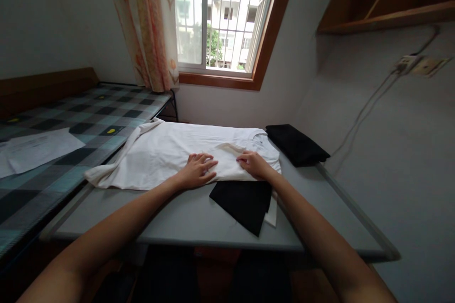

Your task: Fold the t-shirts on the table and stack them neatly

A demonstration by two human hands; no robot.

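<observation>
A white T-shirt lies spread sideways across the grey table, its neckline toward the right. A black sleeve-like piece comes out from under its near edge, with a bit of white cloth beside it. On the shirt's middle rests my left hand, palm down and fingers spread. My right hand is to the right, its fingers drawn together on the shirt fabric beside a raised cream fold. The fingertips of that hand are partly hidden.
Folded black cloth lies at the table's far right corner. To the left is a bed with a checked cover and paper sheets. Cables hang from a wall socket on the right. A barred window is ahead.
</observation>
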